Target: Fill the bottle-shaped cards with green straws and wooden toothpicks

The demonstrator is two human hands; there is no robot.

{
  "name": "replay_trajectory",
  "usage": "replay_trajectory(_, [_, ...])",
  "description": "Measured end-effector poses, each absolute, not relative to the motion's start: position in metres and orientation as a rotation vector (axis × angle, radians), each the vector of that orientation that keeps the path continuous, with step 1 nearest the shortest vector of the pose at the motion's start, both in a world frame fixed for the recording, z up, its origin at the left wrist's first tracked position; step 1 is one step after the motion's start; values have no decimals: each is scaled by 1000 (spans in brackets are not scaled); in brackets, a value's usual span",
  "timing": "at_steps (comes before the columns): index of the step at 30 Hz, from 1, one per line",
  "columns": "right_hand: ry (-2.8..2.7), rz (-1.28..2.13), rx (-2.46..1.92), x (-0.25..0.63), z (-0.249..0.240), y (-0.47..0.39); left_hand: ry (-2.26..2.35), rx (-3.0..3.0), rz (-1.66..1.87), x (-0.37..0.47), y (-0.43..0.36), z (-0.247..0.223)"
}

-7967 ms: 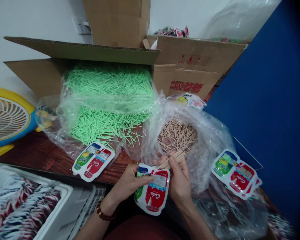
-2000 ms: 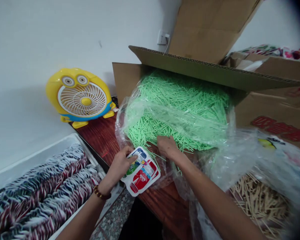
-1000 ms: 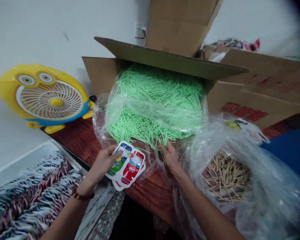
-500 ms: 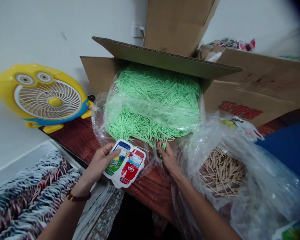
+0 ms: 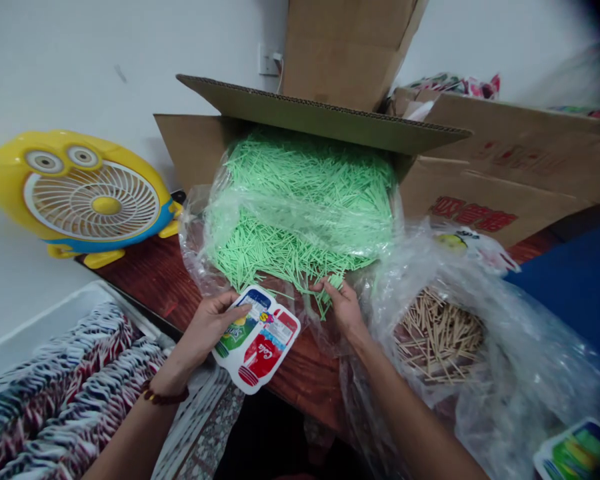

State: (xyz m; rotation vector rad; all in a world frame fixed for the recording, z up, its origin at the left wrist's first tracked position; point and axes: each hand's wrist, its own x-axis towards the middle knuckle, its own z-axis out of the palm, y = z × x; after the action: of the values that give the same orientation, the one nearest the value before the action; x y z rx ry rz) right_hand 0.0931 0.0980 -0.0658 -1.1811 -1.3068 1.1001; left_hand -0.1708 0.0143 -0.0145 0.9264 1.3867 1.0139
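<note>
My left hand grips a white-edged packet printed with a green Sprite bottle and a red Cola bottle, thumb on its upper left. My right hand is closed on a small bunch of thin green sticks at the front of a large heap of green sticks. That heap lies in a clear plastic bag inside an open cardboard box. Right of my right forearm, a pile of tan sticks rests in another clear plastic bag.
A yellow and blue cartoon fan stands at the left on the dark wooden table. Below it, a white bin holds rows of packets. More cardboard boxes stand behind, and another printed packet lies bottom right.
My right hand has drawn slightly back from the heap, with more green sticks showing in its fingers. The packet in my left hand has shifted a little right and down.
</note>
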Motion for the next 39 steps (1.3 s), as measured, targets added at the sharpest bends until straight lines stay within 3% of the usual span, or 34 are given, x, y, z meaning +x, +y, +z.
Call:
replay_trajectory(6, [-1262, 1103, -1162, 98, -69, 102, 1680, 1461, 880, -180, 26, -39])
replay_trajectory(14, [-1375, 1008, -1218, 99, -70, 88, 1928, 2082, 723, -182, 30, -33])
replay_trajectory(19, [-1381, 1067, -1230, 96, -71, 82, 2104, 1953, 794, -184, 31, -37])
replay_trajectory(24, [-1191, 1132, -1174, 101, -66, 90, 1880, 1880, 1148, -188, 33, -29])
replay_trajectory(31, [-743, 1532, -848, 97, -22, 86, 1584, 968, 1380, -187, 31, 1])
replay_trajectory(39, [-456, 1661, -583, 95, 16, 66, 1361, 902, 974, -130, 9, 16])
